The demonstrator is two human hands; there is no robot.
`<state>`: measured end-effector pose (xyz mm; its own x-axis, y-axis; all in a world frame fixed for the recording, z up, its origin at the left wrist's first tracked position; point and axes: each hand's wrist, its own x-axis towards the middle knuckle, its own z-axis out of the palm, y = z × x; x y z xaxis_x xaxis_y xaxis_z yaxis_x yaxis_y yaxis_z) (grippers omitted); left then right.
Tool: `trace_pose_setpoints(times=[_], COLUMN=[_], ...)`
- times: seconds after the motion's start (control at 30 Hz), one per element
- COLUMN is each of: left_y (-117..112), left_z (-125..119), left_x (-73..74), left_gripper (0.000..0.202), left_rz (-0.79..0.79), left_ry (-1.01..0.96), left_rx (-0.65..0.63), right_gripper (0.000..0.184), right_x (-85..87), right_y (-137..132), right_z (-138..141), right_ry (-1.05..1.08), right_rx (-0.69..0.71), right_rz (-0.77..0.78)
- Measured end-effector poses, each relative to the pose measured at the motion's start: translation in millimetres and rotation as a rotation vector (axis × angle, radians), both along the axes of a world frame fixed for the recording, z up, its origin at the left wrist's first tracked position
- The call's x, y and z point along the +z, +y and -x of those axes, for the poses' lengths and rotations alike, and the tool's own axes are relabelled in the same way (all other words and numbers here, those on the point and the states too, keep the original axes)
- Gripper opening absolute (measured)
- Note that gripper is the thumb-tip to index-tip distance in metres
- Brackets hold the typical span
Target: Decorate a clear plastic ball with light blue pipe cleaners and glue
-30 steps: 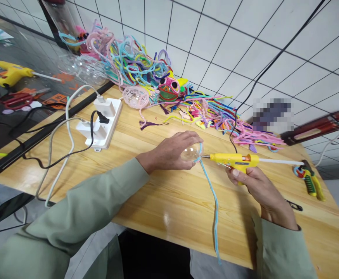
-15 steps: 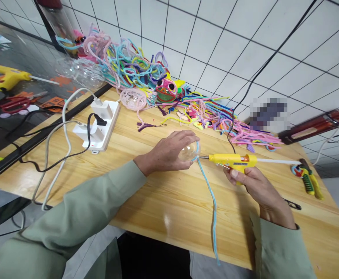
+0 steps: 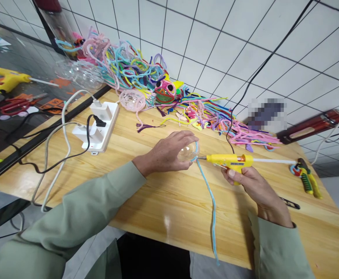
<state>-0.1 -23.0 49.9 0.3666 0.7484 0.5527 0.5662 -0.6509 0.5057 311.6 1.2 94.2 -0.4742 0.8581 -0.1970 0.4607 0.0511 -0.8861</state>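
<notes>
My left hand (image 3: 172,153) is closed around a clear plastic ball (image 3: 185,152), its opening facing right. A light-blue pipe cleaner (image 3: 213,205) runs along the ball's right edge, and its long loose end trails down over the table toward the front. In my right hand (image 3: 251,184) is a yellow hot glue gun (image 3: 230,159) with a white glue stick in its back end. The metal nozzle points left and is at the ball's rim, by the blue pipe cleaner; whether it touches cannot be made out.
A white power strip (image 3: 104,128) with plugs and cables lies on the left. Heaped pipe cleaners (image 3: 134,64) line the wall, with a decorated ball (image 3: 165,91) among them. Green-yellow pliers (image 3: 307,180) and a red flask (image 3: 315,126) are at right. Another glue gun (image 3: 11,79) lies far left.
The glue gun and my right hand have shifted very slightly left, along with a small shift of the whole view. My left hand keeps its hold on the ball.
</notes>
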Motion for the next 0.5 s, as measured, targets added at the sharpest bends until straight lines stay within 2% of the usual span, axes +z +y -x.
trace_pose_setpoints(times=[0.27, 0.5], left_y=[2.6, 4.8], left_z=[0.3, 1.9], left_x=[-2.3, -3.7], left_gripper=[0.06, 0.062], left_rz=[-0.002, 0.051], left_ry=[-0.022, -0.047], left_rx=[0.006, 0.021], right_gripper=[0.053, 0.054], right_x=[2.6, 7.2], right_y=[1.5, 3.8], right_z=[-0.4, -6.5], right_ry=[0.112, 0.353], right_rx=[-0.024, -0.173], right_rz=[-0.023, -0.185])
